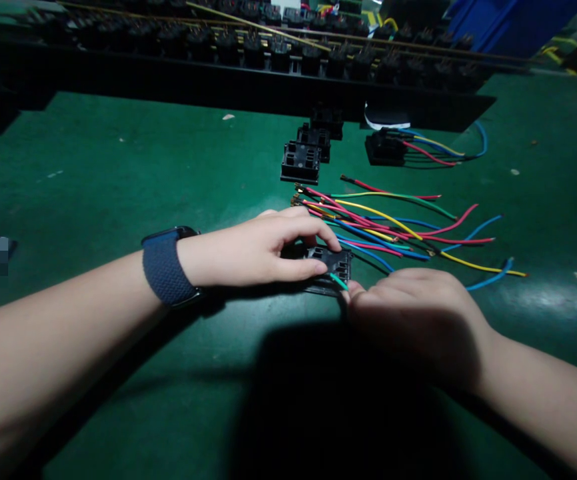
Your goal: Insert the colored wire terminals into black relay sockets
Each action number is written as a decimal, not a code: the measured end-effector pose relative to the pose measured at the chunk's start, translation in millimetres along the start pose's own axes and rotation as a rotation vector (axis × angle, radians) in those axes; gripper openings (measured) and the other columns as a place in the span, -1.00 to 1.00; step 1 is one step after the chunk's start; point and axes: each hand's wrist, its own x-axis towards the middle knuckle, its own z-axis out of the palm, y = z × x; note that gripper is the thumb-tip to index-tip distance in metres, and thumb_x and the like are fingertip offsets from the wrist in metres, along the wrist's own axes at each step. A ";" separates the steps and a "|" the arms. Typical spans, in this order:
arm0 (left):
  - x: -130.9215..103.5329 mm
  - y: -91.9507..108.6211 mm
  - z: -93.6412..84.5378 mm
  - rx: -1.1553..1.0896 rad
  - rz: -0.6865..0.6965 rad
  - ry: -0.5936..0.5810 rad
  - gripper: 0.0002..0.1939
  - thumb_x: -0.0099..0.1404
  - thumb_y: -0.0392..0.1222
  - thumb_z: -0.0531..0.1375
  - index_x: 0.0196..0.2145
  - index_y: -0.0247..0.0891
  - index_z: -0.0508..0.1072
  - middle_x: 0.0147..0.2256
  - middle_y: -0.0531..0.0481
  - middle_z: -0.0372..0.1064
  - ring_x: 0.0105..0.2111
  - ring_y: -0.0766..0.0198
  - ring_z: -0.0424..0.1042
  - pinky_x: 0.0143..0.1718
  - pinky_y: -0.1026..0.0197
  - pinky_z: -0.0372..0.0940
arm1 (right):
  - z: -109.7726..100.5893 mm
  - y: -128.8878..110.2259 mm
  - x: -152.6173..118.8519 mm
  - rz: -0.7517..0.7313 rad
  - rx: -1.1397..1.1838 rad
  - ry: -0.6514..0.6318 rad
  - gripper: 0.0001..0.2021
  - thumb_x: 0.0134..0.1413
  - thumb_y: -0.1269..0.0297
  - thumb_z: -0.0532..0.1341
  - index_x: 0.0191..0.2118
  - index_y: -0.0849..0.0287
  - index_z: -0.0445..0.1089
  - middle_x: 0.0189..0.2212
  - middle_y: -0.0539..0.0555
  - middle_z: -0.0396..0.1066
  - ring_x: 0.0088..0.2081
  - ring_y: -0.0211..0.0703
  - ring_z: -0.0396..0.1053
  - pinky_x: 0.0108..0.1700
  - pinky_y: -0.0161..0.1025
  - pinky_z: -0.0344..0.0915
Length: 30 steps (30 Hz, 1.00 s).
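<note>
My left hand (288,247), with a dark watch band on its wrist, grips a black plastic socket housing (337,260) between thumb and fingers, low over the green surface. A green wire (339,281) runs from the housing into the pinched fingers of my right hand (413,313). The wire's end at the housing is partly covered by my left thumb. Just beyond both hands lies a loose bundle of red, yellow, blue and green wires (393,223), several with metal terminals at their left ends.
Three more black housings (300,162) stand in a row behind the wires. To their right sits a housing with wires attached (386,147). A long black tray (218,80) holding many black parts spans the back. A blue bin (503,27) is at the back right.
</note>
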 end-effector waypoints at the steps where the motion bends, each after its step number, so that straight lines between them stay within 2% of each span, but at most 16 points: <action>1: 0.0 -0.1 0.0 -0.001 0.001 0.001 -0.67 0.32 -0.07 0.14 0.01 -0.17 0.38 -0.11 0.00 0.31 -0.08 0.27 0.29 -0.02 0.23 0.16 | 1.2 0.2 -0.7 0.006 0.018 0.011 -0.79 0.11 0.47 0.09 -0.52 0.13 0.20 -0.69 -0.15 0.12 -0.63 -0.31 0.00 -0.48 -0.28 -0.04; 6: 0.1 0.0 -0.2 0.001 -0.003 -0.008 -0.67 0.32 -0.06 0.13 0.02 -0.16 0.37 -0.10 -0.01 0.31 -0.08 0.26 0.29 -0.03 0.22 0.17 | 1.5 2.4 -2.0 0.004 0.038 -0.016 -0.79 0.12 0.47 0.08 -0.52 0.13 0.19 -0.68 -0.15 0.11 -0.61 -0.31 -0.03 -0.45 -0.29 -0.03; 11: -0.3 -1.3 0.7 0.035 0.019 -0.024 -0.66 0.34 -0.05 0.10 0.04 -0.18 0.35 -0.09 -0.03 0.32 -0.08 0.23 0.29 -0.01 0.18 0.15 | 0.5 5.5 0.9 0.006 -0.015 -0.047 -0.81 0.10 0.38 0.18 -0.52 0.14 0.27 -0.67 -0.13 0.20 -0.61 -0.33 0.07 -0.47 -0.30 -0.02; 14: -0.9 -2.0 -0.1 0.039 0.049 -0.040 -0.66 0.36 -0.08 0.07 0.05 -0.19 0.32 -0.04 -0.05 0.33 -0.03 0.20 0.28 0.04 0.14 0.10 | 4.3 7.5 1.2 0.055 -0.053 -0.002 -0.93 0.16 0.32 0.18 -0.33 0.13 0.40 -0.59 -0.08 0.37 -0.56 -0.32 0.24 -0.44 -0.31 0.06; 17: -1.0 -0.9 -2.6 0.007 0.029 -0.070 -0.67 0.35 -0.20 0.05 0.06 -0.18 0.32 -0.02 -0.02 0.34 0.00 0.20 0.27 0.06 0.15 0.08 | 6.6 9.2 0.4 0.059 -0.014 0.012 -0.85 0.18 0.32 0.17 -0.14 0.09 0.40 -0.48 -0.07 0.48 -0.49 -0.31 0.37 -0.39 -0.33 0.14; 21: 0.1 1.7 -3.9 0.003 0.019 -0.067 -0.62 0.27 -0.30 0.08 0.06 -0.22 0.32 -0.01 -0.01 0.34 0.01 0.21 0.27 0.07 0.18 0.08 | 5.7 11.3 -1.4 0.058 0.003 -0.031 -0.85 0.19 0.32 0.15 -0.14 0.06 0.40 -0.51 -0.07 0.47 -0.49 -0.28 0.40 -0.38 -0.31 0.18; 26: 1.3 4.5 -1.0 0.019 -0.012 -0.047 -0.63 0.27 -0.21 0.10 0.04 -0.20 0.33 -0.03 0.00 0.36 -0.02 0.19 0.30 0.03 0.17 0.12 | 7.3 14.3 -2.1 0.026 -0.038 -0.056 -0.83 0.22 0.28 0.12 -0.11 0.07 0.40 -0.53 -0.04 0.45 -0.50 -0.26 0.40 -0.40 -0.29 0.17; 30: 1.8 6.9 0.5 0.005 -0.051 -0.037 -0.64 0.25 -0.21 0.09 0.02 -0.18 0.33 -0.03 0.03 0.37 -0.01 0.19 0.30 0.04 0.16 0.12 | 5.8 13.2 -1.1 0.011 -0.049 -0.056 -0.81 0.22 0.32 0.10 -0.10 0.08 0.40 -0.53 -0.03 0.45 -0.50 -0.25 0.39 -0.39 -0.28 0.17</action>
